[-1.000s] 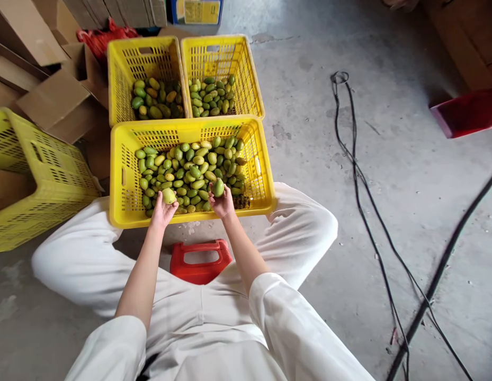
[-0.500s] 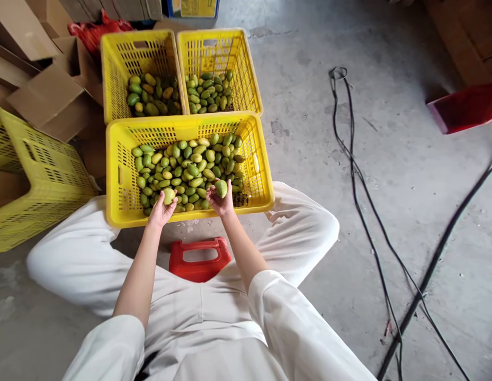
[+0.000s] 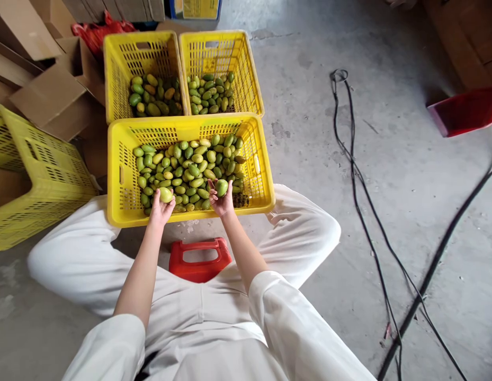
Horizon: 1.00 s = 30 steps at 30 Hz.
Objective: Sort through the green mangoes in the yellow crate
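My left hand [image 3: 161,209] is closed round a yellow-green mango [image 3: 166,194] above the near left part of a yellow crate [image 3: 117,203]. In my right hand [image 3: 223,202] a greener mango [image 3: 221,187] rests in the curled fingers, also over the crate's near side. Many small green and yellowish mangoes [image 3: 193,169] cover the crate's bottom. Both forearms reach over its near rim.
Behind it stand two more yellow crates, left [image 3: 110,74] and right [image 3: 251,69], with mangoes. Another crate [image 3: 51,180] and cardboard boxes [image 3: 47,100] lie left. A red stool [image 3: 200,271] sits between my legs. Black cables [image 3: 359,180] cross the floor at right.
The mango in my left hand has turned and shifted slightly left. The one in my right hand has turned too. Both hands stay over the crate.
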{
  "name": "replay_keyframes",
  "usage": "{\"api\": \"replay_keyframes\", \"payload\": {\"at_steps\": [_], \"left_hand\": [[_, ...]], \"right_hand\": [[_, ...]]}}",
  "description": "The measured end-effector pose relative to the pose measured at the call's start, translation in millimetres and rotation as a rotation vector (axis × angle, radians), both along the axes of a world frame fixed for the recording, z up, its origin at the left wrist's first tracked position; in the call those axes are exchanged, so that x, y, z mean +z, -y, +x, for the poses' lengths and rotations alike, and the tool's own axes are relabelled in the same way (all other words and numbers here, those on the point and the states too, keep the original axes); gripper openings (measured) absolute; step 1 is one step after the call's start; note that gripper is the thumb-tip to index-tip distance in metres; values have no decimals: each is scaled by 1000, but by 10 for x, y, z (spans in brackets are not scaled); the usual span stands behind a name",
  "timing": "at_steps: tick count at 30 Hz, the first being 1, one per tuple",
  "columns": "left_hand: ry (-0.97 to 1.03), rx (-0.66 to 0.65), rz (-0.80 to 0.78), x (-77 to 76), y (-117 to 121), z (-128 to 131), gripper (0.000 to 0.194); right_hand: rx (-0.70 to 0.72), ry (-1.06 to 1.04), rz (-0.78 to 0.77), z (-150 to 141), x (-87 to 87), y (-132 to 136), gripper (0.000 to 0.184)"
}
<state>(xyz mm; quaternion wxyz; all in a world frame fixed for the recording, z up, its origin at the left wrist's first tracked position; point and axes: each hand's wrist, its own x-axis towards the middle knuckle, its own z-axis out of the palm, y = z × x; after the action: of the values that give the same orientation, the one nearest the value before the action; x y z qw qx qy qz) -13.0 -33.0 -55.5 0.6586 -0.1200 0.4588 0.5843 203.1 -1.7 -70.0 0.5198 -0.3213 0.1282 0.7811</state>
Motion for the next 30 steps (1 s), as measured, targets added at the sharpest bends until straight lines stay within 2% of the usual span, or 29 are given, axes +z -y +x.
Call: {"api": "replay_keyframes", "payload": {"at_steps": [5,8,11,18,22,27,30], "left_hand": [[64,-12,19,17,5,-9,34],[120,-31,4,32,8,-34,30],[155,-54,-10,40,13,-54,26],[82,-40,63,21,36,-43,30],[23,-34,69,14,18,-17,37],[12,-18,64,14,14,-8,31],[40,-26,87,0,34,-17,26]], "right_hand": [[-47,-22,-37,13,17,-2,41],[-14,-30,-75,28,4,-2,31],[31,5,-46,16,-16,4,28],[54,153,80,-72,-52,47,12],[90,158,135,-73,-57,56,17],[-8,141,71,-50,-47,37,7],[-1,150,48,-71,-97,23,6]]}}
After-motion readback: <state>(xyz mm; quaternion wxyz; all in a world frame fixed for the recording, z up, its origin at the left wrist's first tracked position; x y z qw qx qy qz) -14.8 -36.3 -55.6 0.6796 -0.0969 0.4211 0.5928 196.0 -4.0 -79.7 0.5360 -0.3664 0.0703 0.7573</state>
